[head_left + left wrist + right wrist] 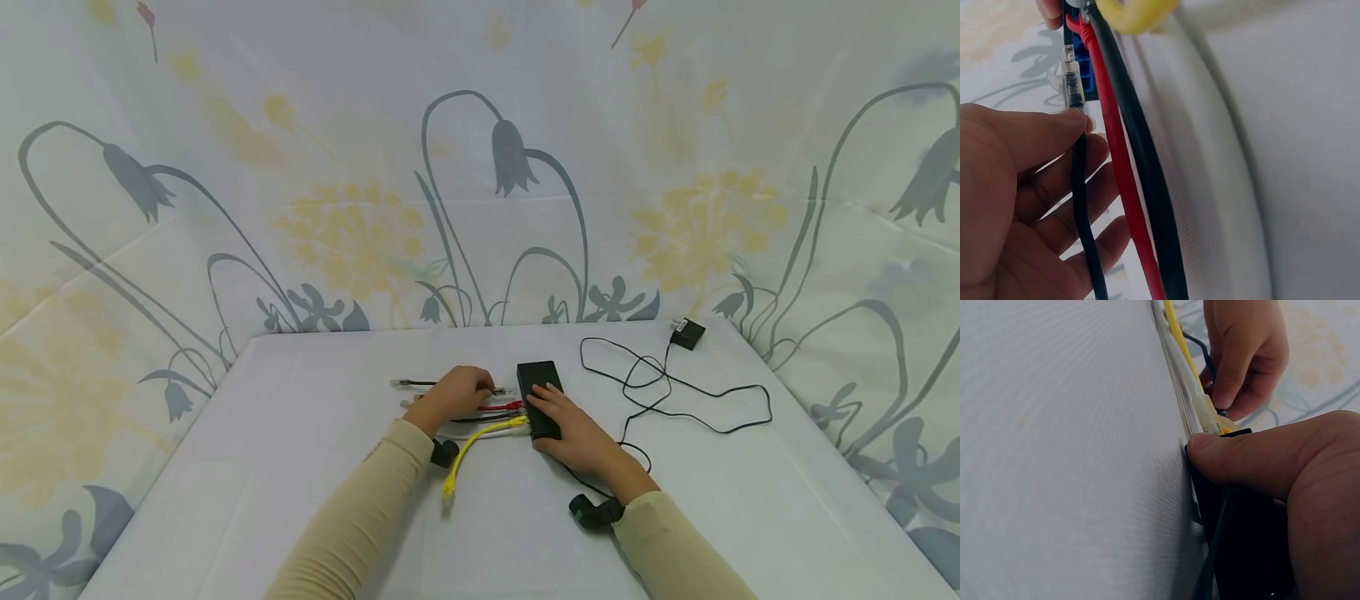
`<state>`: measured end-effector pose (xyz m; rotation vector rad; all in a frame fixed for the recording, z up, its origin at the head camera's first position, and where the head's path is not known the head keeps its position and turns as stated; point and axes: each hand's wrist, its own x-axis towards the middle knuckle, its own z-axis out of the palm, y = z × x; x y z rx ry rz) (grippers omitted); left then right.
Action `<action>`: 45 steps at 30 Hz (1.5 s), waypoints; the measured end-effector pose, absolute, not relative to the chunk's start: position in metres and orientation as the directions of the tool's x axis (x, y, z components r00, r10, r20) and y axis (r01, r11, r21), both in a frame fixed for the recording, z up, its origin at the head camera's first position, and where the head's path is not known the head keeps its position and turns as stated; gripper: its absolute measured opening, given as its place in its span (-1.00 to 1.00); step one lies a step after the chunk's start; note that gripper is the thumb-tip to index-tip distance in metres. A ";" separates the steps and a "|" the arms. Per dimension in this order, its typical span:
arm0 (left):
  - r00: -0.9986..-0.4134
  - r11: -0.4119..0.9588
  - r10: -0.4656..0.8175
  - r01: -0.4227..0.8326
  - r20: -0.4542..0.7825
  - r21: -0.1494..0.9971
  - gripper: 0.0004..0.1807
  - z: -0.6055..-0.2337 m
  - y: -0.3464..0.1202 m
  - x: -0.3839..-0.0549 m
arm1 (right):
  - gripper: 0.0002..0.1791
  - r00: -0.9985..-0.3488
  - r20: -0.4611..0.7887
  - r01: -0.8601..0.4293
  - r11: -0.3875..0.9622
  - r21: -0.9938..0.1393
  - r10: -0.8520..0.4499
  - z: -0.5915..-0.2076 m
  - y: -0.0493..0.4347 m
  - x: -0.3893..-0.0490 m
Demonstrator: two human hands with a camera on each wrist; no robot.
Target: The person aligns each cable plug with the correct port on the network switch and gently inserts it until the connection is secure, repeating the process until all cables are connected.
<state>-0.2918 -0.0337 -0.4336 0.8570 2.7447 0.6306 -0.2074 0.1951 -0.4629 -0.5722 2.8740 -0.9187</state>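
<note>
My left hand (454,395) pinches a black network cable (1080,181) just behind its clear plug (1072,81). The plug points toward the blue ports (1088,72) of a black network switch (537,373), slightly apart from them. My right hand (576,435) holds the switch on the table, fingers across its top and thumb (1229,456) at its near end. A red cable (1113,119), another black cable (1141,150), a white cable (1222,144) and a yellow cable (468,454) run to the switch's port side.
A thin black power cord (667,412) lies in loops on the right, ending in a power adapter (687,334) at the back. The white tabletop (300,417) meets a flower-print curtain (337,125) behind. The yellow cable's loose plug (447,492) lies toward the front.
</note>
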 end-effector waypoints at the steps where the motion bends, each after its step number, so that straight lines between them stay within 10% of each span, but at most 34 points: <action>1: -0.812 0.741 0.580 0.494 -0.063 0.455 -0.75 -0.434 -0.033 -0.291 | -0.25 -0.928 0.046 -0.326 0.751 -0.574 -0.369 -0.463 0.195 -0.207; 45: -0.863 0.767 0.504 0.427 -0.037 0.480 -0.83 -0.443 -0.019 -0.279 | -0.25 -0.927 0.036 -0.326 0.754 -0.570 -0.373 -0.460 0.194 -0.207</action>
